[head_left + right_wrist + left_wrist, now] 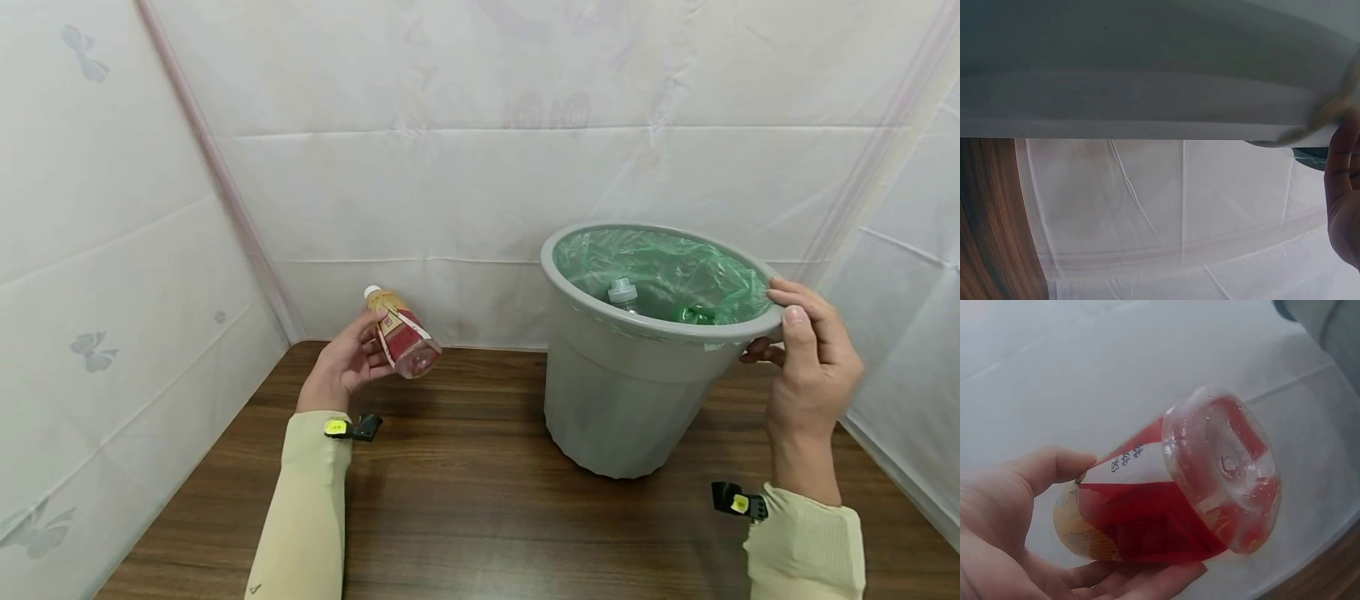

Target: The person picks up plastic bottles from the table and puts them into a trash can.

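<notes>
My left hand [347, 360] grips a plastic bottle [405, 335] with a red and yellow label and a white cap, lifted above the table. The bottle lies tilted, its cap toward the back and its clear base facing me; in the left wrist view the base of the bottle [1225, 469] fills the middle, with thumb above and fingers below. On the right, my right hand [816, 367] holds the rim of a grey bin [622, 392], thumb on the near side. The bin leans slightly and is lined with a green bag [660, 258].
Inside the bin stand a clear bottle with a pale cap [622, 291] and something green [696, 315]. A dark wooden table [480, 517] lies beneath. White patterned sheets [420, 192] hang close behind the table and along both sides.
</notes>
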Demonstrator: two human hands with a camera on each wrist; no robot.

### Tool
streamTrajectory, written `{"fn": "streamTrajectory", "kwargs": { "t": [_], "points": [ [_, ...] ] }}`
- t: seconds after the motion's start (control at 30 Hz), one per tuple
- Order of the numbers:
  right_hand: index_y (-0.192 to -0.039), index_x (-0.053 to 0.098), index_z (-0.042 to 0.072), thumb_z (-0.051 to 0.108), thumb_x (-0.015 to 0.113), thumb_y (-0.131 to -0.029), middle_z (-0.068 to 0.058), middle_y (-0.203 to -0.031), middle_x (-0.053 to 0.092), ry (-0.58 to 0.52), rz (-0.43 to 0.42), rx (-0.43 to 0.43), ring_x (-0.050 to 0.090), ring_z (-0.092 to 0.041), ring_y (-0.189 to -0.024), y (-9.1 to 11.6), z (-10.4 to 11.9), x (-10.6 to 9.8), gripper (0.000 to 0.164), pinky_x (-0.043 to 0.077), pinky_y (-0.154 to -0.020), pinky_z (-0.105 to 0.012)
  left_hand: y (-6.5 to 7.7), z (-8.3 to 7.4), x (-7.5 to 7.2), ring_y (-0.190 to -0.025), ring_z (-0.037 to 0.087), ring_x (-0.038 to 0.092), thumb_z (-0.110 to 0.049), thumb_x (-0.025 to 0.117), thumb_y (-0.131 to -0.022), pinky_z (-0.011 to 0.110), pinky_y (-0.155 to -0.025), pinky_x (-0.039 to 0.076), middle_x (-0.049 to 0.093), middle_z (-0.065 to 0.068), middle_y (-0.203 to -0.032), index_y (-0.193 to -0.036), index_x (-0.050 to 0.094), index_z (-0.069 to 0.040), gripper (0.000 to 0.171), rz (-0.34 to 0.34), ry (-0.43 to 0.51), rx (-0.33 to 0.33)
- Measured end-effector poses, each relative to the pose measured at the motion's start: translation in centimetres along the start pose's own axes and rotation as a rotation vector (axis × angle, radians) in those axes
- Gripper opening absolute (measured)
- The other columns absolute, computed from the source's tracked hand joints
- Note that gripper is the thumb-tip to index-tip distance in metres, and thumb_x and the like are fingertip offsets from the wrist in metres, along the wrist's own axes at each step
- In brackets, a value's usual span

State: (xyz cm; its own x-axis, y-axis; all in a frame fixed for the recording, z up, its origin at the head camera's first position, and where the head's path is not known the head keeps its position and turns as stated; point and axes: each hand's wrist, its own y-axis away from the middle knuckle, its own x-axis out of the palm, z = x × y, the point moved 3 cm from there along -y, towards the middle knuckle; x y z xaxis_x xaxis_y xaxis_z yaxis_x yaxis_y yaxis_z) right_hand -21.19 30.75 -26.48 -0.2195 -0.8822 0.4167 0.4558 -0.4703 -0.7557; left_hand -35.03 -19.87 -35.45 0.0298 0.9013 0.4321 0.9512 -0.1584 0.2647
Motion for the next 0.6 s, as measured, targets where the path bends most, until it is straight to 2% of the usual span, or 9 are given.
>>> {"fn": "streamTrajectory", "kwargs": {
  "t": [0.3, 0.47, 0.6],
  "points": [
    [-0.108, 0.059, -0.022, 0.003, 0.059, -0.093, -0.028, -0.122, 0.058, -0.012, 0.004, 0.0, 0.054, -0.017, -0.05, 0.0, -0.1, 0.0, 0.029, 0.049, -0.042, -0.021, 1.6, -1.3, 2.4, -0.09, 0.019, 0.066, -0.04, 0.062, -0.093, 0.038, -0.073, 0.058, 0.057, 0.006, -0.114, -0.135, 0.035, -0.011, 0.058, 0.057, 0.025, 0.082],
    [-0.108, 0.059, -0.022, 0.003, 0.059, -0.093, -0.028, -0.121, 0.058, -0.029, -0.001, 0.001, 0.054, -0.018, -0.049, -0.1, -0.1, 0.0, 0.029, 0.048, -0.04, -0.022, 2.5, -1.8, 4.2, -0.09, 0.021, 0.067, -0.038, 0.06, -0.095, 0.037, -0.071, 0.058, 0.058, 0.007, -0.114, -0.139, 0.03, -0.011, 0.059, 0.101, 0.044, 0.113],
    [-0.108, 0.059, -0.022, 0.003, 0.059, -0.093, -0.028, -0.122, 0.058, -0.029, 0.002, 0.001, 0.054, -0.018, -0.049, -0.1, -0.1, -0.1, 0.03, 0.048, -0.041, -0.022, 3.2, -1.9, 5.7, -0.089, 0.021, 0.066, -0.038, 0.06, -0.095, 0.036, -0.07, 0.058, 0.06, 0.007, -0.112, -0.136, 0.033, -0.011, 0.056, 0.104, 0.046, 0.137]
  ]
}}
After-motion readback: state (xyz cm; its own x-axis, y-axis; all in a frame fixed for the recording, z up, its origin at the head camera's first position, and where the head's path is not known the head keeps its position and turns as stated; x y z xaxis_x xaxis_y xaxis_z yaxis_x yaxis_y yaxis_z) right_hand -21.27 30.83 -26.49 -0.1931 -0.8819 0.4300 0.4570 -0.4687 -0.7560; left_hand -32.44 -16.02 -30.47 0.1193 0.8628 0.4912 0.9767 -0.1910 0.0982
